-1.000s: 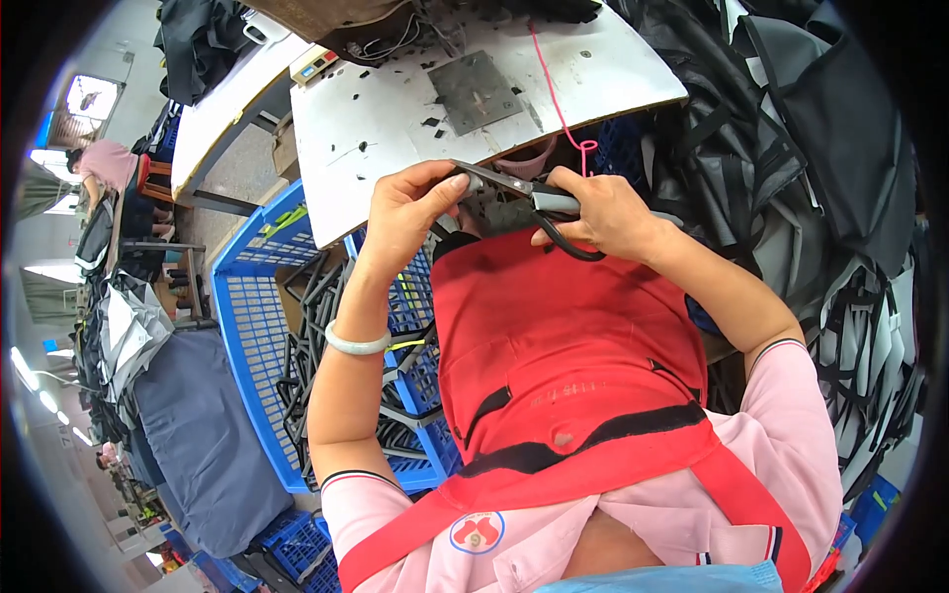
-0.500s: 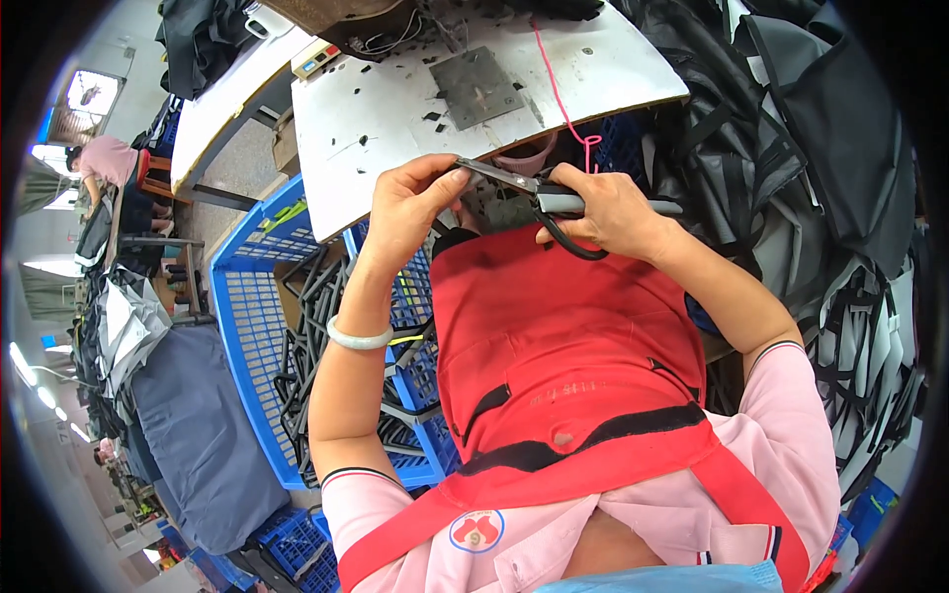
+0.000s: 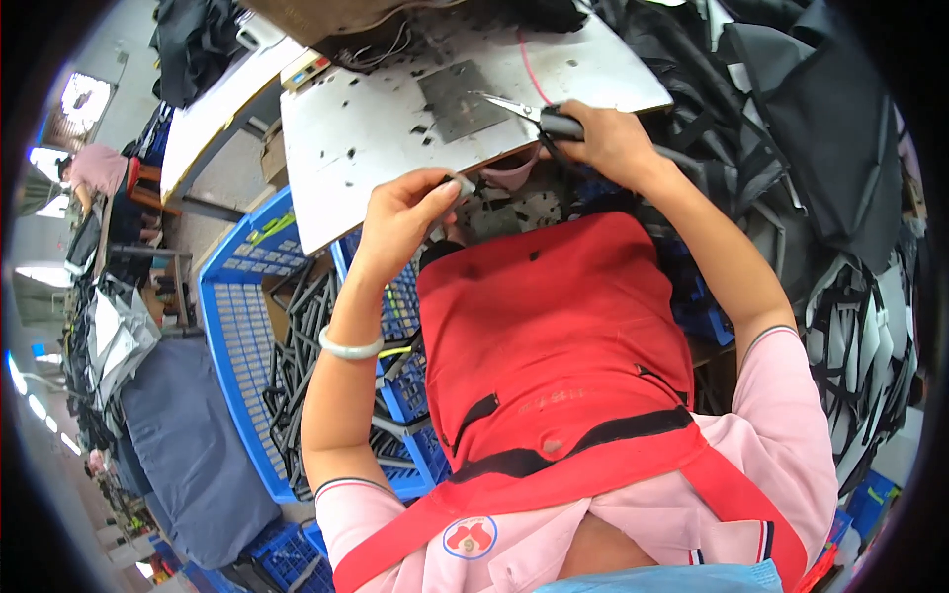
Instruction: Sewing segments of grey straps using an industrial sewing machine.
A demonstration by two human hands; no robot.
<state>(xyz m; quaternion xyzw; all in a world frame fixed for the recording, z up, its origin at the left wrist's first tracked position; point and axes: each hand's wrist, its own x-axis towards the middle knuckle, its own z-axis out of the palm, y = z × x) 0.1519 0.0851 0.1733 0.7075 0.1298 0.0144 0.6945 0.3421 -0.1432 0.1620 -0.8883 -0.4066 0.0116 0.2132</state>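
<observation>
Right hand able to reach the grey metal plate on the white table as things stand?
Likely yes: nothing visible stands between the right hand and the grey metal plate except the scissors it holds, which keep it occupied.

Above centre in the frame, the fingers of the left hand [image 3: 407, 219] cover most of a small grey piece [image 3: 465, 185], leaving its kind unclear, while the right hand [image 3: 611, 146], at upper right of centre, hides part of the handles of the scissors [image 3: 540, 116]. The top edge cuts off a brown object [image 3: 336, 16]; the lower edge crops a light-blue sheet [image 3: 672, 579]. At far left, a distant person [image 3: 97, 169] is too small for hand detail.
</observation>
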